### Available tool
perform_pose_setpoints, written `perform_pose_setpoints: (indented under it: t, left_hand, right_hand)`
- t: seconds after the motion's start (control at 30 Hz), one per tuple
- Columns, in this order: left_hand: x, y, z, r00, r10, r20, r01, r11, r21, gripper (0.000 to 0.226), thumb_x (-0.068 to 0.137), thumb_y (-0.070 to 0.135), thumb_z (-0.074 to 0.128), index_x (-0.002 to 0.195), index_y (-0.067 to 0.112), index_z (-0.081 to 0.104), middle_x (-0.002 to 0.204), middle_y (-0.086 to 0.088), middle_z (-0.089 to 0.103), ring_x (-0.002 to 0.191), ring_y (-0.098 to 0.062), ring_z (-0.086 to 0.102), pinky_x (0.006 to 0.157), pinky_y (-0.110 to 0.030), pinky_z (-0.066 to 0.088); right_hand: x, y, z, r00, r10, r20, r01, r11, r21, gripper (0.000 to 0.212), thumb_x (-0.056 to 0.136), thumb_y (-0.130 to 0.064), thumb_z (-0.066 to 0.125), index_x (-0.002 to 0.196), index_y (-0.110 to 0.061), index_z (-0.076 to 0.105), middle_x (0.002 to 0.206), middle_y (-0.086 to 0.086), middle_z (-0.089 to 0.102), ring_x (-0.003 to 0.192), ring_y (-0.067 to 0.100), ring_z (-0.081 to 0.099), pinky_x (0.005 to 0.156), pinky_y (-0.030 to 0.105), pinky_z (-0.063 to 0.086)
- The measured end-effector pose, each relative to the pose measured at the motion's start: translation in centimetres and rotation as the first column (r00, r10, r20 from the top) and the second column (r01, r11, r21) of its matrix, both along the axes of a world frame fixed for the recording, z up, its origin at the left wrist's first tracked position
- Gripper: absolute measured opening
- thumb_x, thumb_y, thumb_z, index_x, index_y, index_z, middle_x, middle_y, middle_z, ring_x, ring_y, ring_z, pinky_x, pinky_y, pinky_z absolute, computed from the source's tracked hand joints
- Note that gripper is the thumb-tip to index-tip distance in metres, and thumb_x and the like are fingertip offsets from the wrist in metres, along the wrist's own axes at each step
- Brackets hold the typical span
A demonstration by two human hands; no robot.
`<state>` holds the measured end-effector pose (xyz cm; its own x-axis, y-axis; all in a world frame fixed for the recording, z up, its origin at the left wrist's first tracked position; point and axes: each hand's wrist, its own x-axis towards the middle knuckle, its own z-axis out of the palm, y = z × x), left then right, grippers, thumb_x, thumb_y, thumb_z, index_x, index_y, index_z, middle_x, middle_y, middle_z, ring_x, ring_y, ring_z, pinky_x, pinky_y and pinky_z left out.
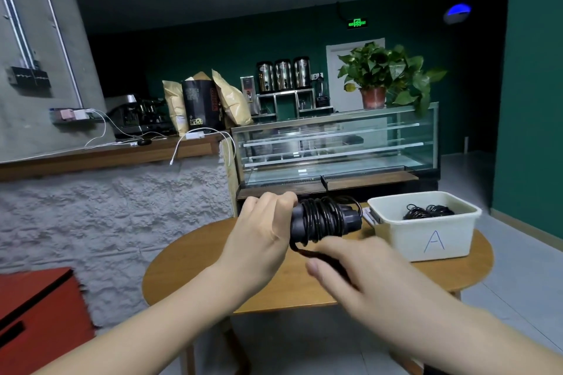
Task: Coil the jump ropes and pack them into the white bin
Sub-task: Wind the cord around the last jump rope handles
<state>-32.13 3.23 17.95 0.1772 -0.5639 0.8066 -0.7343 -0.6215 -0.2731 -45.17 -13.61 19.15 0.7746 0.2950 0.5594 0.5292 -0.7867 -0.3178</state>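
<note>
The left hand (262, 228) grips the wound jump rope (324, 220); the right hand's (362, 268) fingers pinch its loose tail, which may slip and unravel short of the white bin (426, 248) at the tabletop's (189, 271) far right edge.

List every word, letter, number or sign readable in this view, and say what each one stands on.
"A": a handwritten blue letter on the front wall of the white bin.
Green lit exit sign above the door: lettering too small to read.
Black bag on the counter: print and a pale logo, too blurred to read.
Nothing else legible.
</note>
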Motion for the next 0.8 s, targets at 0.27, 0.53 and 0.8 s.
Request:
perform_pose_setpoints:
  t: [0.27,0.53,0.8]
  left_hand:
    - [-1.3,0.1,-0.5,0.964,-0.261,0.053,0.255,0.961,0.107,0.031,0.095,0.006,0.053,0.120,0.008,0.034,0.102,-0.009,0.052,0.076,-0.029,0.055,0.068,-0.044,0.045]
    - [-2.0,-0.1,-0.6,0.915,-0.389,-0.109,0.363,0.909,-0.204,0.067,0.071,-0.017,0.069,0.109,0.018,0.026,0.119,-0.003,0.042,0.090,-0.030,0.060,0.074,-0.044,0.052]
    - [-1.8,-2.1,-0.1,0.968,-0.154,-0.200,0.097,0.958,-0.270,0.072,0.062,-0.020,0.059,0.109,0.022,0.024,0.108,0.004,0.025,0.088,-0.017,0.031,0.075,-0.042,0.041]
  right_hand:
    - [4.8,-4.4,4.8,1.000,0.022,0.016,-0.022,1.000,-0.015,0.038,0.080,-0.071,0.055,0.095,-0.041,0.072,0.086,-0.021,0.071,0.085,0.002,0.065,0.075,0.039,0.055]
    - [8.9,-4.6,-0.5,0.975,0.145,-0.170,-0.090,0.952,0.292,0.031,0.089,-0.009,0.056,0.067,-0.028,0.064,0.067,-0.009,0.067,0.072,-0.007,0.062,0.071,0.019,0.051]
    - [6.3,1.0,-5.2,0.923,0.091,-0.373,-0.072,0.995,0.065,0.017,0.103,-0.037,0.041,0.089,-0.028,0.044,0.083,-0.004,0.059,0.075,0.017,0.056,0.073,0.033,0.044]
